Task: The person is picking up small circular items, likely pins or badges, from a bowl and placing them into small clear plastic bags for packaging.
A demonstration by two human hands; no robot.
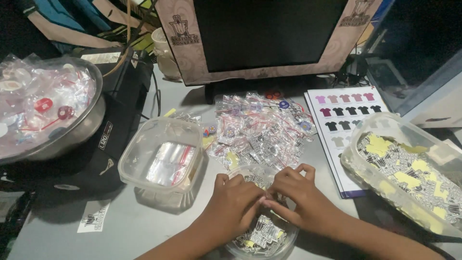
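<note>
At the bottom centre of the frame, the left hand (234,206) and the right hand (294,198) are brought together over a round tub (269,238) of printed stickers. The fingers of both hands are curled and meet at their tips, pinched on something small between them; what it is cannot be made out, though it looks like a sticker or a small bag. The tub is set on the grey table (139,226), directly under the hands, and is partly hidden by them.

The step in hand is judged to be the sorting or bagging of a small piece taken from the tub; a fine pinch and a steady grip between both hands would be called for next.

Just left of the hands, a clear square tub (161,159) with red-striped zip bags is seen. At the right edge, a larger tray (409,173) of black-and-yellow stickers is placed. Beyond the hands, at mid-frame, a heap of filled bags (262,127) is spread out, with a shirt colour chart (344,115) beside it. At the upper left a metal bowl (72,130) of bagged pieces is set, and a dark monitor (269,33) is stood at the top.
</note>
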